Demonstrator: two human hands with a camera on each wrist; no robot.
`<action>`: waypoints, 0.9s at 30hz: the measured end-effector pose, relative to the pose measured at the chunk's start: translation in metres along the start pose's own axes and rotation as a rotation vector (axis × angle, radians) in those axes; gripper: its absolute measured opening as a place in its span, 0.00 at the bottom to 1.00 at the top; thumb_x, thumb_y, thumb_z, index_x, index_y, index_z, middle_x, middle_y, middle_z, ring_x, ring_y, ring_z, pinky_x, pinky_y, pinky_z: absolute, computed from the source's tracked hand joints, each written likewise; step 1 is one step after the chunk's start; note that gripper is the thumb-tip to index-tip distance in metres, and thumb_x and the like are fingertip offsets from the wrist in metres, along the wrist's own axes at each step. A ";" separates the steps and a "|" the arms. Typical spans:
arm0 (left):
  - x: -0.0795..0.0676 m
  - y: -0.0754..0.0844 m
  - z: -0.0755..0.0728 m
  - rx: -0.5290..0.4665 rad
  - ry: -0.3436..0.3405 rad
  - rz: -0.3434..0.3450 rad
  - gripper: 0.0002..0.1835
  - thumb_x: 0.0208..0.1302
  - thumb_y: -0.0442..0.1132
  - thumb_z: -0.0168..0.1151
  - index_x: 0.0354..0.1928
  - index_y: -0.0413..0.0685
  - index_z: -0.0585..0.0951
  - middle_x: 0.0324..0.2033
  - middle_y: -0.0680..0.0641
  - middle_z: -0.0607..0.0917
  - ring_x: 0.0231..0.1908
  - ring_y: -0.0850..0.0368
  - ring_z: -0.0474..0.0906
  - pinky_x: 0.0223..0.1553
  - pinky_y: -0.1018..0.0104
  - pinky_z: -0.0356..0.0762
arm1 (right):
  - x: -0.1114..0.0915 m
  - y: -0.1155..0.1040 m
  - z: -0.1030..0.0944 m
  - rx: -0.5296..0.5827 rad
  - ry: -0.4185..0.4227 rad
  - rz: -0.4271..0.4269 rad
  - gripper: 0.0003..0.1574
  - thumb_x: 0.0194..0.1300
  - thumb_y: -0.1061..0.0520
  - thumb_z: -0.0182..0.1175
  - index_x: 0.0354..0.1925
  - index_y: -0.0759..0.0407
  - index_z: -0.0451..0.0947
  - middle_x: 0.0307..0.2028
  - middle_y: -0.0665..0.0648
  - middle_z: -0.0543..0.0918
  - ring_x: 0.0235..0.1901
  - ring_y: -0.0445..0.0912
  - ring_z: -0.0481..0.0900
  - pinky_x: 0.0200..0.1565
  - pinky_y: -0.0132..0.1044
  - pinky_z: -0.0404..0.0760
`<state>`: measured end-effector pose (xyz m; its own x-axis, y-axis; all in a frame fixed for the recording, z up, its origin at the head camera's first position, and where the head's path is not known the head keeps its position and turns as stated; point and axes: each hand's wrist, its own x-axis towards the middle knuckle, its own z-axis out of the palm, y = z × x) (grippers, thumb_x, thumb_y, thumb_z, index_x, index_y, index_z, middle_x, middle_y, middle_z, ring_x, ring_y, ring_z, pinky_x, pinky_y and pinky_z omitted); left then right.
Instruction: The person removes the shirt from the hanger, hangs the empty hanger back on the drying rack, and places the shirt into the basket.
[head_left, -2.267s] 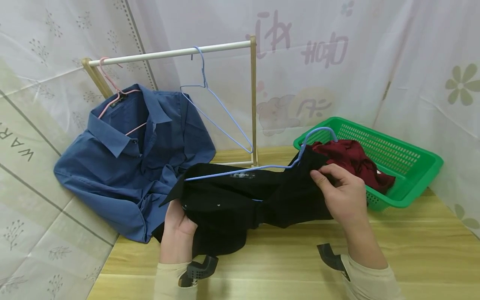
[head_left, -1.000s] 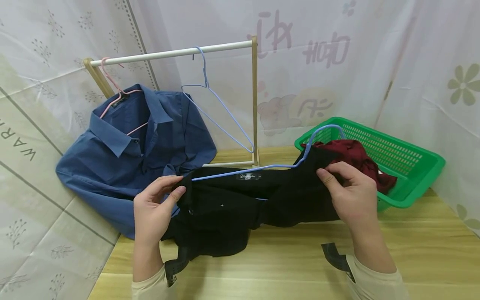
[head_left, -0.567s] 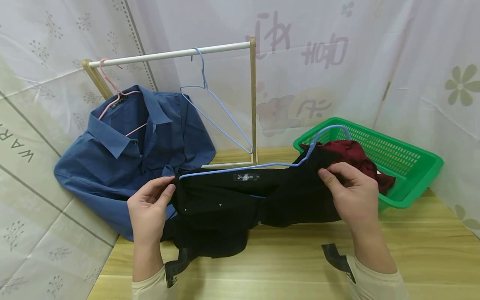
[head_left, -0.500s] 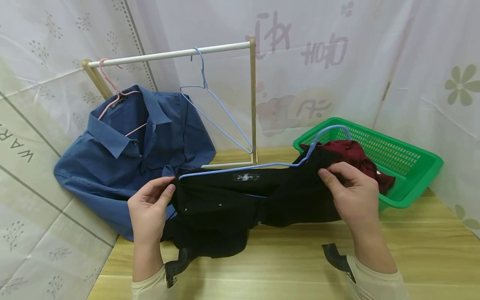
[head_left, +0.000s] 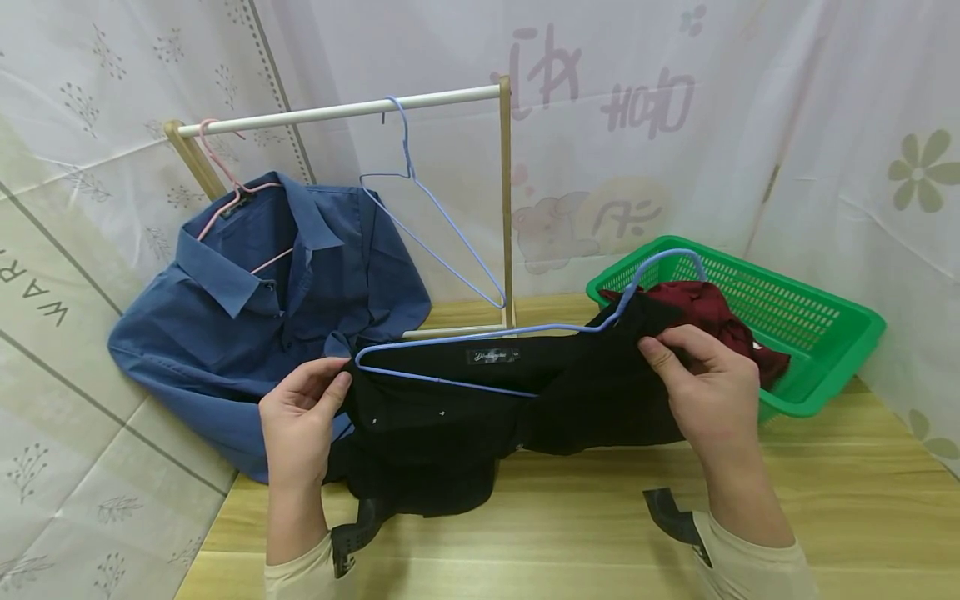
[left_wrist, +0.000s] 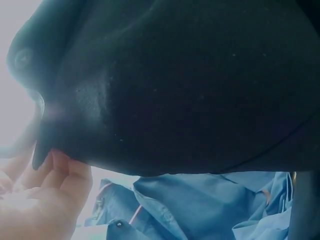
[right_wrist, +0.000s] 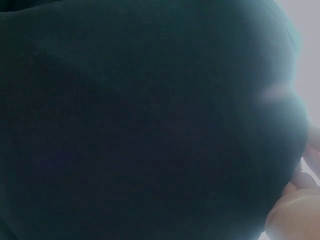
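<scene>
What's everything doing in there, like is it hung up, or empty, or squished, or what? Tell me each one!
Black garment: pinched by both hands
Held blue hanger: partly inside the black garment, one end showing
Blue shirt: hung on the pink hanger, collar open
Other blue hanger: bare, on the rack
Rack: standing
Green basket: open, partly filled
Dark red cloth: crumpled in the basket

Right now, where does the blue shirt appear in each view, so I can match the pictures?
Head: the blue shirt fills the left side.
Left wrist: along the bottom, near the middle, cut off by the frame.
Right wrist: not in it.
Shared landmark: the black shirt, seen in all three views.
</scene>
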<state>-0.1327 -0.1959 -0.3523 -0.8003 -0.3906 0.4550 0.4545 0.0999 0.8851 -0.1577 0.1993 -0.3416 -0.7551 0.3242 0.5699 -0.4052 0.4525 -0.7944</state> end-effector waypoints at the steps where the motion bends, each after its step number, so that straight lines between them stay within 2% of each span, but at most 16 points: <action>1: 0.000 0.000 0.000 0.003 0.000 -0.005 0.10 0.64 0.17 0.66 0.47 0.21 0.85 0.34 0.58 0.91 0.34 0.68 0.84 0.40 0.78 0.86 | 0.000 0.000 0.000 0.002 0.004 0.004 0.05 0.62 0.68 0.75 0.34 0.64 0.87 0.25 0.26 0.78 0.26 0.31 0.69 0.28 0.24 0.67; 4: 0.000 -0.001 0.000 0.045 -0.014 -0.021 0.10 0.64 0.16 0.66 0.47 0.22 0.85 0.34 0.59 0.91 0.34 0.68 0.84 0.40 0.78 0.85 | 0.000 0.001 0.000 0.034 0.017 0.032 0.05 0.62 0.69 0.75 0.33 0.64 0.87 0.25 0.28 0.79 0.25 0.32 0.69 0.28 0.23 0.68; 7: -0.002 -0.001 0.001 0.128 -0.050 -0.033 0.10 0.64 0.18 0.68 0.47 0.26 0.86 0.35 0.61 0.90 0.35 0.69 0.85 0.41 0.79 0.85 | 0.001 0.000 -0.001 0.066 0.034 0.062 0.05 0.63 0.68 0.74 0.33 0.61 0.88 0.23 0.30 0.80 0.24 0.33 0.70 0.27 0.23 0.69; 11: -0.003 0.000 0.001 0.224 -0.091 -0.036 0.10 0.63 0.20 0.70 0.46 0.32 0.88 0.36 0.64 0.90 0.37 0.69 0.87 0.43 0.79 0.85 | 0.003 -0.004 -0.002 0.073 0.024 0.054 0.04 0.63 0.68 0.74 0.34 0.63 0.88 0.23 0.32 0.79 0.24 0.34 0.71 0.28 0.24 0.71; 15: -0.004 0.001 0.001 0.242 -0.138 -0.059 0.10 0.64 0.22 0.71 0.47 0.34 0.89 0.36 0.63 0.90 0.38 0.68 0.87 0.45 0.78 0.85 | 0.003 -0.007 -0.001 0.059 0.005 0.037 0.04 0.64 0.68 0.74 0.34 0.67 0.86 0.22 0.31 0.78 0.25 0.34 0.71 0.28 0.24 0.70; 23: -0.004 0.000 -0.003 0.320 -0.250 -0.113 0.10 0.66 0.27 0.73 0.48 0.40 0.89 0.38 0.61 0.89 0.39 0.67 0.86 0.44 0.77 0.84 | 0.001 -0.007 0.001 0.102 -0.010 0.009 0.06 0.62 0.72 0.73 0.33 0.64 0.86 0.22 0.32 0.78 0.24 0.34 0.69 0.28 0.24 0.69; 27: -0.004 -0.001 -0.004 0.347 -0.292 -0.134 0.09 0.67 0.30 0.73 0.48 0.41 0.90 0.39 0.53 0.90 0.39 0.66 0.85 0.44 0.76 0.84 | 0.000 -0.007 0.003 0.107 -0.014 -0.010 0.07 0.61 0.73 0.73 0.32 0.65 0.86 0.23 0.32 0.78 0.24 0.33 0.69 0.28 0.23 0.69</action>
<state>-0.1286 -0.1978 -0.3554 -0.9419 -0.1524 0.2993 0.2223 0.3852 0.8957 -0.1568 0.1938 -0.3364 -0.7577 0.3077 0.5755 -0.4649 0.3643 -0.8069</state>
